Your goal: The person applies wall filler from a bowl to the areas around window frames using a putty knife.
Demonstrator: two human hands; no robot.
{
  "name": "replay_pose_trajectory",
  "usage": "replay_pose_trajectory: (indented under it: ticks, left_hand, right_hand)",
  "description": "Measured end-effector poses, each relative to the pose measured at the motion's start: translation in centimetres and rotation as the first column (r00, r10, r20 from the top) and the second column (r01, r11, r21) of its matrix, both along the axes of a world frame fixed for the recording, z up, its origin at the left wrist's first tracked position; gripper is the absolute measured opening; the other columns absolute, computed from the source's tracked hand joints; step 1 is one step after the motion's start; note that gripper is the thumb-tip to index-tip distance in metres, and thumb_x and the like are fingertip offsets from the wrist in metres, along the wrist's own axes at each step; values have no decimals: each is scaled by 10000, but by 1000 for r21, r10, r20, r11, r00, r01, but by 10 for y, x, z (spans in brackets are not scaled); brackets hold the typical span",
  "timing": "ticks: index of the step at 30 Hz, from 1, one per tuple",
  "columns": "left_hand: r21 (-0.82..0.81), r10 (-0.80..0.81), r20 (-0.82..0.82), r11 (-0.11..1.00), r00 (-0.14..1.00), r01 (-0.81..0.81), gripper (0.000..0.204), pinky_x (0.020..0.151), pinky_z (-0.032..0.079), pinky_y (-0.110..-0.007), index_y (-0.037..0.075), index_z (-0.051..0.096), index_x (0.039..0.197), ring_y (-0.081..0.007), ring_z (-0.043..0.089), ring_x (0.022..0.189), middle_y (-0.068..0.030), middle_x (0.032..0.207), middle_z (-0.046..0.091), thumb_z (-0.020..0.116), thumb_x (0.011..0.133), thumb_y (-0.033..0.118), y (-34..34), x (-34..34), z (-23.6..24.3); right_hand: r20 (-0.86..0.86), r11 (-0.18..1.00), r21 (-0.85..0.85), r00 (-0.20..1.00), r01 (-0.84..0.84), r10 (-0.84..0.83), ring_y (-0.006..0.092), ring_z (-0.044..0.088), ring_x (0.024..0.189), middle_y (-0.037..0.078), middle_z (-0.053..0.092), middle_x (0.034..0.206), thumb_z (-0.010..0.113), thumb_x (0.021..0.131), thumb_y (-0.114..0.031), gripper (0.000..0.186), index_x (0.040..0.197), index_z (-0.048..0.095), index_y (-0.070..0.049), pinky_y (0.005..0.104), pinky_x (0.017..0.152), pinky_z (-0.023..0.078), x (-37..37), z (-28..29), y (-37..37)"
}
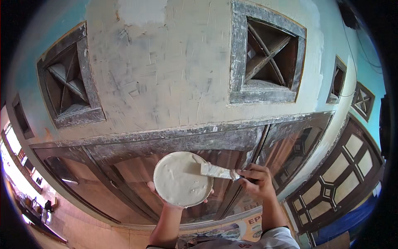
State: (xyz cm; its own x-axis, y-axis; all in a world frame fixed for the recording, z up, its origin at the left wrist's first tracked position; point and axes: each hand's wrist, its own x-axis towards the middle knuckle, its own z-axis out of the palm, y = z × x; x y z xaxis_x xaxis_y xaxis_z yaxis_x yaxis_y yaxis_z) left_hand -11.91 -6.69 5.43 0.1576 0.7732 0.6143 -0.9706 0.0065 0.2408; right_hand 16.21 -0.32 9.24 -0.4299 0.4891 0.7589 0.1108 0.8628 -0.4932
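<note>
My left hand (165,202) holds up a round pan (182,179) from beneath; the pan is filled with pale wall putty. My right hand (258,179) grips the handle of a putty knife (219,171), whose putty-smeared blade rests on the right edge of the putty in the pan. Both hands are raised in front of a wall (174,79) coated in rough whitish putty, just above a dark wooden door frame (186,139).
Square vent openings with crossed bars sit in the wall at left (68,81) and right (267,60). Dark wooden doors with glass panes (331,182) run along the right. A tiled floor (87,232) lies far below at lower left.
</note>
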Motion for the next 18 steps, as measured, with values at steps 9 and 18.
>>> replay_pose_trajectory:
  ticks: [9, 18]
  left_hand:
    - [29, -79, -53, 996, 995, 81, 1156, 1001, 439, -736, 104, 345, 1543, -471, 403, 1377, -206, 1576, 351, 772, 679, 742, -4, -9, -21]
    - [63, -142, -41, 988, 989, 144, 1177, 1065, 390, -721, 101, 314, 1558, -449, 385, 1399, -217, 1582, 336, 819, 668, 682, -12, -19, -35]
  right_hand:
    - [119, 956, 33, 948, 293, -295, 219, 586, 626, 105, 613, 744, 836, 785, -120, 343, 1121, 776, -79, 339, 547, 456, 14, -26, -1]
    - [148, 941, -13, 932, 337, -332, 215, 624, 642, 99, 622, 751, 802, 797, -85, 302, 1096, 773, -51, 342, 553, 478, 7, -36, -1]
